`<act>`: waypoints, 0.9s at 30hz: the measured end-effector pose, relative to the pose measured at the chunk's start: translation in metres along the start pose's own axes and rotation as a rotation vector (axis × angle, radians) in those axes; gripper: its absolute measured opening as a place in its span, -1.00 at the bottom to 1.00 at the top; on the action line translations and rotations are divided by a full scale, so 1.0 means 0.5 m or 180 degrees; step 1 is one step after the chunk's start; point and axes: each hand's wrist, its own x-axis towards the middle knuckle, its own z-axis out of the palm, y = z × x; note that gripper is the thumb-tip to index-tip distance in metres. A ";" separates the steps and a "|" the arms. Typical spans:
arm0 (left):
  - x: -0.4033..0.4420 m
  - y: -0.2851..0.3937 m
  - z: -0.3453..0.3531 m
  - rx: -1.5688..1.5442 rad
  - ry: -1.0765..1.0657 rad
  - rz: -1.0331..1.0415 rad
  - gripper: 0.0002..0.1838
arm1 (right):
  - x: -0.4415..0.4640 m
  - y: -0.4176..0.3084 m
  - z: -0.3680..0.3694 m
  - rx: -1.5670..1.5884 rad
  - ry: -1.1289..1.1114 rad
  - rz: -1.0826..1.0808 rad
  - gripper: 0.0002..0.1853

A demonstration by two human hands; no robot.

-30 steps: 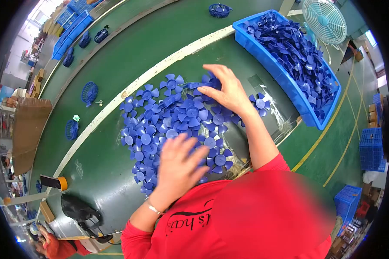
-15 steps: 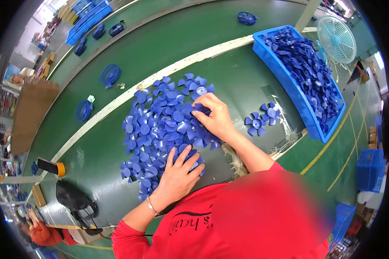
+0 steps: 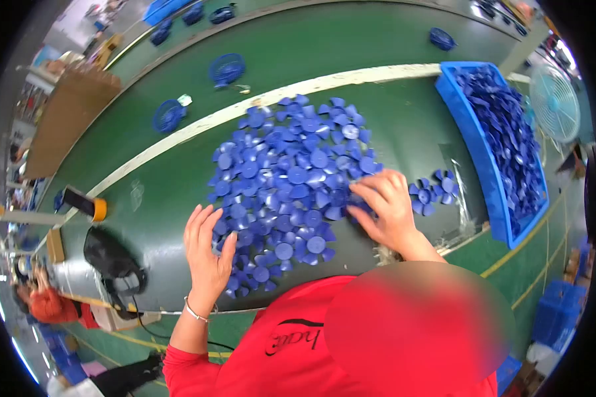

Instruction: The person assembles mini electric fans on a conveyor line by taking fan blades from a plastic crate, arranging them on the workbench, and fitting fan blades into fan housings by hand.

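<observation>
Red shirt (image 3: 278, 370), front: dark lettering (image 3: 293, 340), one short slanted row below a dark curved stroke (image 3: 300, 323) in this view. Characters appear to include "h" and "a"; reading uncertain. Row meets blurred patch (image 3: 417, 331) at right; full word not determinable.

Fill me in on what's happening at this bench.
A person in a red top has both bare hands at a spread pile of blue fan blades on a green work surface. The left hand is open at the pile's left edge; the right hand is at its right edge, its grip unclear. Beyond that hand, a couple of blades lie by themselves, near a blue crate heaped with more.
</observation>
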 end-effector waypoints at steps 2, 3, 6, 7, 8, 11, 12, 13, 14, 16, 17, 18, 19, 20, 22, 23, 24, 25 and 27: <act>0.004 -0.014 -0.021 -0.0050 -0.0054 -0.0168 -0.51 | 0.016 -0.033 -0.006 0.0096 -0.0390 -0.0213 -0.48; 0.002 -0.029 -0.034 0.0013 -0.0231 -0.0177 -0.41 | 0.020 -0.044 0.002 0.0190 -0.0525 -0.0217 -0.47; 0.000 -0.023 -0.088 0.0262 -0.0828 -0.0339 -0.05 | 0.014 -0.033 0.038 -0.0022 -0.0696 -0.0314 -0.52; 0.003 -0.022 -0.094 0.0300 -0.1039 -0.0352 0.07 | 0.016 -0.029 0.043 -0.0057 -0.0531 -0.0441 -0.57; 0.000 -0.026 -0.092 0.0281 -0.1217 -0.0358 0.13 | 0.018 -0.024 0.041 -0.0013 -0.0419 -0.0431 -0.59; -0.041 -0.032 -0.085 0.0314 -0.1633 -0.0335 0.25 | 0.030 -0.018 0.024 0.0103 0.0008 -0.0381 -0.67; -0.051 -0.028 -0.085 0.0377 -0.1589 -0.0392 0.25 | 0.035 -0.018 0.015 0.0167 0.0142 -0.0240 -0.73; -0.063 -0.020 -0.087 0.0435 -0.1557 -0.0468 0.25 | 0.039 -0.027 0.007 0.0466 0.0201 0.0185 -0.75; -0.074 -0.012 -0.090 0.0492 -0.1529 -0.0535 0.25 | 0.040 -0.037 0.000 0.0747 0.0253 0.0623 -0.77; -0.093 0.005 -0.091 0.0623 -0.1491 -0.0839 0.20 | 0.032 -0.040 -0.006 0.1985 0.0147 0.1875 -0.72; -0.102 0.015 -0.084 0.0586 -0.1672 -0.1121 0.18 | 0.035 -0.038 -0.004 0.2246 -0.0110 0.2060 -0.69; -0.108 0.022 -0.071 0.0532 -0.1856 -0.1350 0.17 | 0.044 -0.036 -0.001 0.2469 -0.0326 0.2255 -0.67; -0.116 0.023 -0.056 0.0385 -0.1629 -0.1084 0.10 | 0.048 -0.028 0.002 0.2628 -0.0526 0.2242 -0.62; -0.111 0.026 -0.041 0.0104 -0.1625 -0.1213 0.08 | 0.048 -0.022 0.009 0.1974 -0.0201 0.1799 -0.67; -0.096 0.034 -0.024 -0.0387 -0.1616 -0.1561 0.04 | 0.053 0.009 -0.002 0.1075 0.0155 0.1316 -0.73; -0.085 0.043 -0.014 -0.0353 -0.1528 -0.1441 -0.04 | 0.063 0.020 -0.009 0.0801 0.0091 0.1366 -0.77; -0.077 0.051 -0.002 -0.0456 -0.1515 -0.1259 -0.05 | 0.071 0.027 -0.012 0.0578 0.0028 0.1399 -0.81; -0.069 0.050 0.016 -0.0505 -0.1437 -0.1101 -0.06 | 0.076 0.032 -0.010 0.0357 -0.0117 0.1287 -0.84; -0.060 0.051 0.019 -0.0442 -0.1281 -0.0820 -0.09 | 0.090 0.029 -0.001 -0.0027 -0.0396 0.1002 -0.85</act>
